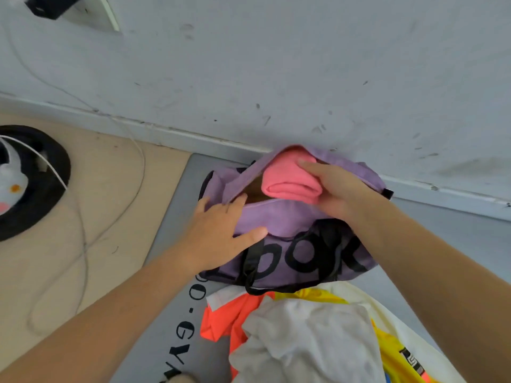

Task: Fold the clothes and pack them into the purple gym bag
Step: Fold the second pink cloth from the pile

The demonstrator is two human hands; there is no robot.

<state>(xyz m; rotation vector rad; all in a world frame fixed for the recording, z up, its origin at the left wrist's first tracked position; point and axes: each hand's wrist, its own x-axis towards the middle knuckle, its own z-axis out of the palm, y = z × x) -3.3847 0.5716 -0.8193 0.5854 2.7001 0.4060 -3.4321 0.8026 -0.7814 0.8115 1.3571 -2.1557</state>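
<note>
The purple gym bag [279, 217] with black lettering and black straps lies on a grey mat against the wall, its top unzipped. A folded pink garment [287, 178] sits in the opening, half inside. My right hand [337, 189] grips the pink garment from the right side. My left hand [221, 230] holds the near edge of the bag's opening, fingers hooked over the rim. A heap of unfolded clothes lies in front of the bag: a white garment [307, 338], an orange one [229, 313] and a yellow one [395, 352].
The grey mat [171, 272] with black lettering lies on a beige floor. A white wall with a baseboard [166, 131] runs just behind the bag. A black round object [41, 183] with a white cable sits at the left. Thin cords trail across the floor.
</note>
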